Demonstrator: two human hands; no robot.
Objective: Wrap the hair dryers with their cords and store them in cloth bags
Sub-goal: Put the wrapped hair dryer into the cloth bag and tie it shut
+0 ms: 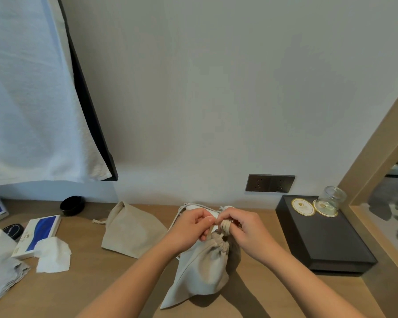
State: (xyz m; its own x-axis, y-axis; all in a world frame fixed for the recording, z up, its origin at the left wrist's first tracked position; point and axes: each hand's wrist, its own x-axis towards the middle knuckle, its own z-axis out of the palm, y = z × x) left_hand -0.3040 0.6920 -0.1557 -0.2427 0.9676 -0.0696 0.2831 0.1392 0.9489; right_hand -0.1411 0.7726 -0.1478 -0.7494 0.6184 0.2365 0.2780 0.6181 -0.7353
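A beige cloth drawstring bag [202,271] sits at the centre of a wooden desk [101,283], close to the person wearing the camera. It is full and bulging, its bottom corner points toward the viewer, and its neck is gathered tight at the top. Beige drawstring [225,224] is wound in several loops around the neck.

Both hands meet at the neck. The left hand [193,226] has its fingers curled and pinches a strand of the drawstring between thumb and forefinger. The right hand [241,228] is also curled, its fingertips gripping the wound loops. The two bare forearms reach in from the bottom edge.

Just behind the hands, against the wall, lies a white hair dryer [213,212], mostly hidden, with its pale cord [179,214] looping out to the left. A second cloth bag [131,230], the same beige, lies slack on the desk to the left of the first.

On the right stands a black box-like tray [326,244] holding a round gold-rimmed coaster [303,206] and a clear glass [331,198] on a second coaster. A dark double wall socket [270,183] is set in the pale wall above.

On the left side of the desk are a small black bowl [72,205], a blue and white box [39,235], a crumpled white tissue [53,254] and folded grey cloth [2,276]. A white towel [28,99] hangs at the upper left.
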